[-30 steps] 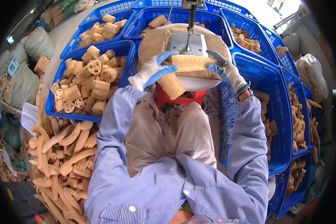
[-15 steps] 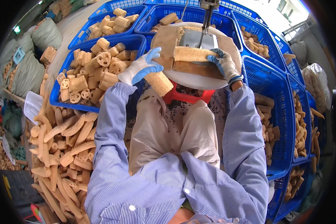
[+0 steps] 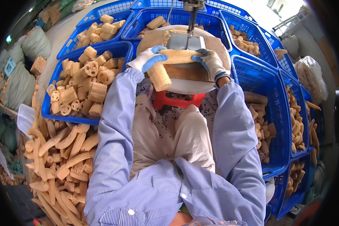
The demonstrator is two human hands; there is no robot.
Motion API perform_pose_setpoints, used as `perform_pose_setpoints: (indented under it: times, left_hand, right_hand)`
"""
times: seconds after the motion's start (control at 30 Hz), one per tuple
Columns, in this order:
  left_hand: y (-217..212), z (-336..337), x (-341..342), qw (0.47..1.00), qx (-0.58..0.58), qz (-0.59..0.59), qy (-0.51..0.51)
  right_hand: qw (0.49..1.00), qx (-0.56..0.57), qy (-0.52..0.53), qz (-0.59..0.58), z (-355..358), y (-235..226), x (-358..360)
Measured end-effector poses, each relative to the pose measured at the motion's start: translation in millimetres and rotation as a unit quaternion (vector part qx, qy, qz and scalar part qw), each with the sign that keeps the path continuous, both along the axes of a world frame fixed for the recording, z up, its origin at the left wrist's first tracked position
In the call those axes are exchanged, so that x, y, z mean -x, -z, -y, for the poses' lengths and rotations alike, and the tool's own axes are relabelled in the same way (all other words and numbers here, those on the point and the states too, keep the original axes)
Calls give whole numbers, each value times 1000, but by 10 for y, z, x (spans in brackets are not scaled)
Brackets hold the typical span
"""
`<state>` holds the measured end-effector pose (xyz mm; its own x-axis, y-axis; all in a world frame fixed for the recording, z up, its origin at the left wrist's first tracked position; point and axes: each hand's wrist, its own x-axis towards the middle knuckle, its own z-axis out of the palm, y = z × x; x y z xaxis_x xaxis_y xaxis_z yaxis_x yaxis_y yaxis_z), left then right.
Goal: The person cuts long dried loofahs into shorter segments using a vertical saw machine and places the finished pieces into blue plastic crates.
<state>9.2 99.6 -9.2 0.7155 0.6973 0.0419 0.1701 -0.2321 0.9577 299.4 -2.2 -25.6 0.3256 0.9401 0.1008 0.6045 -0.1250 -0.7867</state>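
Dried loofah is everywhere: whole gourds (image 3: 60, 150) heap on the floor at the far left, within reach of the seated person, and just right of them a blue crate (image 3: 52, 113) holds cut chunks (image 3: 88, 83), probably so pieces can be dropped sideways without getting up. More blue crates (image 3: 275, 113) ring the workplace on the right, some with longer pieces.

At the middle stands a small round counter (image 3: 184, 86) on a red stool (image 3: 177, 101), with a thin vertical saw blade (image 3: 191, 22) coming down into a metal plate. The left hand (image 3: 148, 58), gloved white and blue, is clenched around the near end of a loofah (image 3: 173, 62); that end hangs off the counter's edge toward the lap. The right hand (image 3: 211, 62), gloved likewise, grips the other end on the counter. Both hands sit to either side of the blade, likely to keep fingers off the cut line and steady the piece.

Half a second ago the left hand was out over the chunk crate, away from the loofah; now it is back on it, and the right hand has kept its place.
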Motion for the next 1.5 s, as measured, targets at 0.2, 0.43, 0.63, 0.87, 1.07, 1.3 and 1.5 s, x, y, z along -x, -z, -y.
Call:
perform_pose_setpoints:
  times: [0.2,0.43,0.63,0.87,1.07,1.3,1.5]
  left_hand:
    - [-76,-66,-48,997,61,-1,-55]
    - [-62,-224,-156,995,35,-12,-94]
    - [3,-361,-243,992,63,18,-112]
    - [12,-478,-305,987,25,7,-157]
    - [52,-306,-14,983,95,103,-118]
    - [-126,1366,-134,939,198,281,-9]
    - [128,2265,-1188,929,152,337,-35]
  right_hand:
    - [998,-3,37,55,-46,-135,144]
    - [993,-18,78,89,-95,-152,144]
    - [995,13,93,43,-169,-220,163]
    - [991,-43,115,49,-299,-110,88]
    - [994,-106,39,8,132,-173,-88]
    - [828,-371,269,-323,2720,359,-724]
    - [836,-293,189,-423,3387,453,492]
